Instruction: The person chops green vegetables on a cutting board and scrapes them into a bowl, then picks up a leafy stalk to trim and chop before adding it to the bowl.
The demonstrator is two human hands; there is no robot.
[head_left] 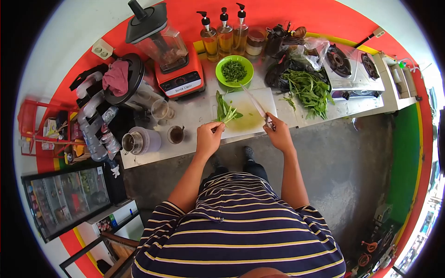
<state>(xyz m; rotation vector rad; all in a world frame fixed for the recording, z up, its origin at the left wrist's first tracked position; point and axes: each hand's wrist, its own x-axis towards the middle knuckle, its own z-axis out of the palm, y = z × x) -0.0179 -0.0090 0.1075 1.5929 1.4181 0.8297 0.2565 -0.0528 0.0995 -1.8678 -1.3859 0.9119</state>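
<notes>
My left hand (208,137) grips a small bunch of green leaves (225,110) by the stems, and the leaves lie over the left part of a white cutting board (252,118). My right hand (278,132) holds a knife (256,104) by its handle, with the blade pointing up and left across the board. A green bowl (235,71) of chopped greens stands just beyond the board. To the right of it on the counter lies a heap of leafy green stalks (308,88).
A red blender (169,51) and three pump bottles (225,34) stand at the back. A two-burner stove (352,67) is on the right. Cups, a glass (176,134) and a metal pot (134,141) sit at the left. Bare concrete floor lies below the counter.
</notes>
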